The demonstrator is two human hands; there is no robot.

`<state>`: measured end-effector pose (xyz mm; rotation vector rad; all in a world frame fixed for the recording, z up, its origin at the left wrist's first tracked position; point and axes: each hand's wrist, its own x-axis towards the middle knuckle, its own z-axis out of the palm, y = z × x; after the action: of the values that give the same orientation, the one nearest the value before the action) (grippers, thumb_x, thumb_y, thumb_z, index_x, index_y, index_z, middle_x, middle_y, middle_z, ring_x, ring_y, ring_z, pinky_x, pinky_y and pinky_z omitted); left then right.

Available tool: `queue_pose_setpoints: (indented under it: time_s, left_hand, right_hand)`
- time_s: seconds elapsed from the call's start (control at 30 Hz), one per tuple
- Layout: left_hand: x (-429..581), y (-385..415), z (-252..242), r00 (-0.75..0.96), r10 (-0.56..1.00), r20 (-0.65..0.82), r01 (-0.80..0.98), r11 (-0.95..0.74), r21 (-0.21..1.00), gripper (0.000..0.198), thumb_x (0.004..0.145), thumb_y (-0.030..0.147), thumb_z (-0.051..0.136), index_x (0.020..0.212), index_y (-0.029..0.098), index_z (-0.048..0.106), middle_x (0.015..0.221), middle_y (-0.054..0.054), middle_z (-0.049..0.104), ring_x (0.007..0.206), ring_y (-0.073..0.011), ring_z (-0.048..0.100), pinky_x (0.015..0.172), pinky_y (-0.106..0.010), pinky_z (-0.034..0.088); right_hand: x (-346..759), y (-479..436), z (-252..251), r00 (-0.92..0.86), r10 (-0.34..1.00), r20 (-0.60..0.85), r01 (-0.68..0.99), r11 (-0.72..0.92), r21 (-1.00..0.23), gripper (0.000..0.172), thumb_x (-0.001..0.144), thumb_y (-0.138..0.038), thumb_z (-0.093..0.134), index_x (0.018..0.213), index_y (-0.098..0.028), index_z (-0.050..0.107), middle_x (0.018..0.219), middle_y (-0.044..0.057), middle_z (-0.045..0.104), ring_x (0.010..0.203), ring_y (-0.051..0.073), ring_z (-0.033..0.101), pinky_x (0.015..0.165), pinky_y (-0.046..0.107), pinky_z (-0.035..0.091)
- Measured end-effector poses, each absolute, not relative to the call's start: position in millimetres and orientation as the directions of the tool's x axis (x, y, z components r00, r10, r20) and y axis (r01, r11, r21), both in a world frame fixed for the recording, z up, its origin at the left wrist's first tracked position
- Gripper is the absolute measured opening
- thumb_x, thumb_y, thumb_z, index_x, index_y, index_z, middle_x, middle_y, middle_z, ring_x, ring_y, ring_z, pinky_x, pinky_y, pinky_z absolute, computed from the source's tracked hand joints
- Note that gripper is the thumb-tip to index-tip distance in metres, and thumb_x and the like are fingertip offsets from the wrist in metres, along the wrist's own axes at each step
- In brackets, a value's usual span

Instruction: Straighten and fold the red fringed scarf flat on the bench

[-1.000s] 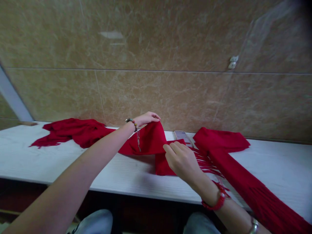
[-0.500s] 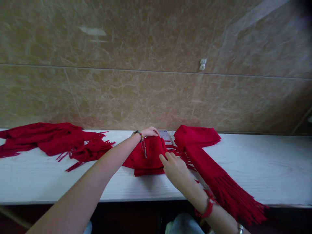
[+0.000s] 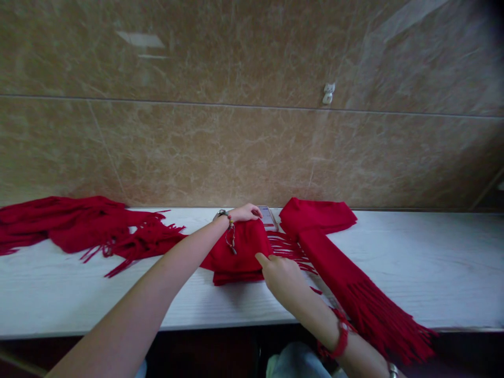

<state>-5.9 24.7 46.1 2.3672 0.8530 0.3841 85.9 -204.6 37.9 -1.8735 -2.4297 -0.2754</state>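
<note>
A red fringed scarf (image 3: pixel 240 254) lies folded in layers on the white table, its fringe spread to the right. My left hand (image 3: pixel 247 212) pinches the far right corner of the fold. At the right edge, nearer to me, my right hand (image 3: pixel 277 270) is closed on the same scarf with thumb and fingers. A flat, screen-like object (image 3: pixel 268 218) lies just behind the fold, partly covered by it.
A second red scarf (image 3: pixel 331 236) lies bent on the right, its fringe hanging over the front edge. More crumpled red scarf cloth (image 3: pixel 79 223) spreads on the left. Behind the white table (image 3: pixel 413 257) stands a marbled wall (image 3: pixel 197 152) with a small white cat-shaped piece (image 3: pixel 328 93).
My left hand has shifted slightly right with the scarf's far corner. My right hand has come a little lower along the right edge, its fingers more closed. The view has tilted slightly.
</note>
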Motion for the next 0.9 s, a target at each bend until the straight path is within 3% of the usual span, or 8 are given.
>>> queue_pose_setpoints:
  time_s: [0.27,0.37,0.47,0.53,0.63,0.73,0.9]
  left_hand:
    - [-4.7,7.9,37.0,0.744,0.652,0.147,0.530,-0.709,0.465,0.028,0.075,0.004,0.046,0.097,0.010,0.063,0.100,-0.008,0.064,0.092,-0.0156,0.058,0.085,-0.025,0.042]
    - [-6.1,-6.7,36.9,0.741,0.635,0.219,0.537,-0.756,0.374,0.031,0.082,0.015,0.046,0.111,0.013,0.057,0.118,-0.011,0.054,0.106,-0.0191,0.051,0.094,-0.030,0.037]
    - [-11.8,-21.9,32.7,0.739,0.615,0.274,0.568,-0.788,0.238,0.043,0.088,0.031,0.043,0.129,0.019,0.042,0.135,-0.012,0.037,0.121,-0.0229,0.039,0.101,-0.036,0.030]
    - [-17.3,-28.7,28.4,0.747,0.622,0.236,0.590,-0.783,0.197,0.048,0.090,0.036,0.038,0.136,0.024,0.030,0.143,-0.010,0.025,0.130,-0.0254,0.025,0.104,-0.043,0.022]
    - [-23.8,-31.4,22.3,0.755,0.648,0.096,0.622,-0.755,0.209,0.052,0.091,0.042,0.033,0.139,0.026,0.020,0.148,-0.010,0.012,0.134,-0.0285,0.011,0.104,-0.051,0.016]
    - [-24.7,-29.4,17.8,0.735,0.678,0.010,0.657,-0.716,0.237,0.057,0.090,0.046,0.033,0.141,0.024,0.017,0.148,-0.012,0.009,0.134,-0.0304,0.008,0.104,-0.051,0.016]
    - [-18.5,-29.9,15.7,0.720,0.694,-0.002,0.677,-0.701,0.224,0.059,0.089,0.049,0.034,0.140,0.025,0.019,0.147,-0.013,0.013,0.134,-0.0309,0.012,0.103,-0.052,0.016]
  right_hand:
    - [90.6,-206.0,39.1,-0.215,0.972,0.093,0.969,0.201,0.141,0.038,0.083,-0.006,0.039,0.116,-0.019,0.053,0.080,0.010,0.066,0.072,0.021,0.066,0.058,0.026,0.049]
    - [88.8,-204.2,35.5,-0.267,0.945,0.190,0.956,0.234,0.179,0.038,0.084,-0.009,0.041,0.118,-0.020,0.053,0.098,0.014,0.064,0.086,0.023,0.062,0.069,0.032,0.050]
    - [89.1,-200.0,25.7,-0.355,0.893,0.278,0.926,0.294,0.236,0.042,0.084,-0.007,0.038,0.122,-0.015,0.051,0.124,0.018,0.052,0.109,0.026,0.052,0.081,0.038,0.048]
    - [90.8,-197.3,18.0,-0.408,0.865,0.292,0.905,0.339,0.259,0.044,0.082,-0.003,0.036,0.123,-0.011,0.050,0.133,0.018,0.043,0.120,0.027,0.043,0.087,0.041,0.045]
    - [94.3,-195.3,10.9,-0.441,0.863,0.247,0.890,0.383,0.249,0.046,0.081,-0.001,0.035,0.124,-0.008,0.049,0.131,0.017,0.045,0.122,0.026,0.040,0.093,0.044,0.042]
    - [97.4,-195.5,12.1,-0.438,0.883,0.171,0.888,0.395,0.235,0.046,0.082,-0.001,0.033,0.125,-0.008,0.047,0.129,0.016,0.048,0.121,0.025,0.042,0.094,0.044,0.041]
    - [99.2,-196.0,15.9,-0.451,0.886,0.107,0.874,0.414,0.254,0.045,0.082,-0.002,0.035,0.125,-0.007,0.046,0.130,0.016,0.047,0.121,0.024,0.042,0.093,0.040,0.042]
